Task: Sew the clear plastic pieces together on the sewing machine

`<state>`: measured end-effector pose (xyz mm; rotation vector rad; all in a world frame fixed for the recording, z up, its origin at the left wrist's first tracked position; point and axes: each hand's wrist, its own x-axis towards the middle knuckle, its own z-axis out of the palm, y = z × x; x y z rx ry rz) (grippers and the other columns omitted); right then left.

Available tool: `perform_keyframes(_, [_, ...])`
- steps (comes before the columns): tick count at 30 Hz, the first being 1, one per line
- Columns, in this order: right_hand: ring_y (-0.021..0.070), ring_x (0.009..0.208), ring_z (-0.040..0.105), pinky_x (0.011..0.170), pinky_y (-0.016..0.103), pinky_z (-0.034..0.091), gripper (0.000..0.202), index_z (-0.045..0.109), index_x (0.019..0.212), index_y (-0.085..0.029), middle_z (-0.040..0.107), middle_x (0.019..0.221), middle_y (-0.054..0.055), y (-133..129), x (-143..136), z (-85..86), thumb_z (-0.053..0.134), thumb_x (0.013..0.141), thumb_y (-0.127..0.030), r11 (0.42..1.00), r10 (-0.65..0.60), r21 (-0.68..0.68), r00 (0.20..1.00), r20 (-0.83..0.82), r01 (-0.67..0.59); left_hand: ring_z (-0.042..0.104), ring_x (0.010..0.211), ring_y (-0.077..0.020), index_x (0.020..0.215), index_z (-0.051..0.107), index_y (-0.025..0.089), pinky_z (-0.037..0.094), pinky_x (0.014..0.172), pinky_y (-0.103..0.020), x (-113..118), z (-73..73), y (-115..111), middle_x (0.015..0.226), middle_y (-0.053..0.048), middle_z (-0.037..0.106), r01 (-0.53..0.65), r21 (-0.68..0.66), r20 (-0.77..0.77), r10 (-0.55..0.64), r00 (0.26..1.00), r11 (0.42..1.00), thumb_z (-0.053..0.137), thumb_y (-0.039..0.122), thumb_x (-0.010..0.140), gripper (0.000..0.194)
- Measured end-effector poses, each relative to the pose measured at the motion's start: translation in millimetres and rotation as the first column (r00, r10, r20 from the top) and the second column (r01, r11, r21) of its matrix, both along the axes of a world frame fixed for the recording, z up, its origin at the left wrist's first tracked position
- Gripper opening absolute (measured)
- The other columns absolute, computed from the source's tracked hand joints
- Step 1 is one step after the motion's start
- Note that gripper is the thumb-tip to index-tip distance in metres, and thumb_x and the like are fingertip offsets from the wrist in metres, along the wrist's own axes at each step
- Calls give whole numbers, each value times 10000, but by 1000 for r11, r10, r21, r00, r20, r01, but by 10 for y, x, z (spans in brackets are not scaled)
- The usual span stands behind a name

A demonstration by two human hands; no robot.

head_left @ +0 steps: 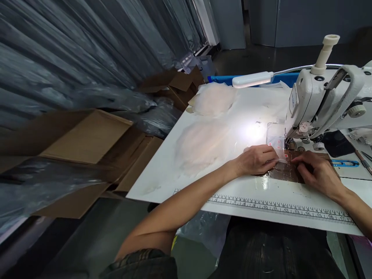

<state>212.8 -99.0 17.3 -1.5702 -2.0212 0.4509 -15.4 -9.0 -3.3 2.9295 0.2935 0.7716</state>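
At the sewing machine (319, 100), my left hand (258, 159) lies with curled fingers on a thin, see-through whitish piece (280, 159) just in front of the needle area. Small red marks show on and around this piece. My right hand (318, 172) is on its other side, thumb and fingers bent together near its right edge; what they pinch is too small to make out. Both hands rest over a brown, shiny plate (292, 176) set on the white table. The needle tip is partly hidden behind the presser foot.
Two pale fluffy piles (200, 145) lie on the table's left side. Blue thread snips (345, 163) lie right of my right hand. A lamp (252, 79) hangs over the table, a printed ruler (276, 209) runs along its front edge, and open cardboard boxes (87, 139) stand left.
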Motion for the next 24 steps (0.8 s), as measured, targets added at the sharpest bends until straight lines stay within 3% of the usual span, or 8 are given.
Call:
perform_keyframes(2, [177,754,650,678,310,537,294,719,954,-194,690,887,76,-89,-24,-29,436,877,-225,995,82,59,996,29,-84,637,750,-133,881,633,139,533,649,-236,7,7,-17,818,-58,676,-45,-74,17,46,999,996,406,239,1003,276])
perform_keyframes(5, [162,739,623,565,260,478,366,700,1150,-215,657,988,92,-168,-85,-64,437,895,-216,979,166,80,959,229,-188,632,744,-127,868,638,145,531,642,-232,21,9,-31,812,-52,675,-85,-143,17,88,996,986,410,252,999,284])
perform_keyframes(9, [147,711,587,500,222,394,409,676,1243,-294,609,967,79,-160,-106,-96,444,913,-227,973,164,80,898,409,-214,651,811,-128,921,650,151,542,707,-254,32,-2,-14,893,-64,707,-26,-74,40,29,999,997,420,224,989,251])
perform_keyframes(14, [139,764,611,590,236,481,403,692,1221,-306,608,1012,76,-123,-30,-144,424,933,-219,960,230,77,917,324,-268,636,754,-132,929,658,171,487,663,-285,38,-13,32,939,-30,743,51,144,127,-69,990,988,500,172,954,160])
perform_keyframes(20, [165,811,634,682,284,532,385,742,1126,-287,637,996,85,-15,51,-67,426,916,-226,952,289,39,933,213,-303,627,806,-134,962,678,196,460,720,-299,26,-26,46,1017,-34,746,45,130,-70,-36,997,990,474,225,980,207])
perform_keyframes(22, [167,806,642,739,303,539,396,753,1091,-260,658,961,80,66,102,1,406,904,-215,953,302,-16,946,120,-303,616,798,-138,981,677,199,446,725,-304,21,-29,42,1039,-34,741,52,140,-99,-38,994,989,472,230,980,208])
perform_keyframes(24, [158,711,629,701,302,535,426,727,1157,-240,668,886,66,142,153,50,384,906,-218,963,260,-97,962,86,-252,603,778,-136,976,673,200,433,720,-303,18,-32,35,1043,-28,739,51,150,-103,-36,994,987,471,221,978,203])
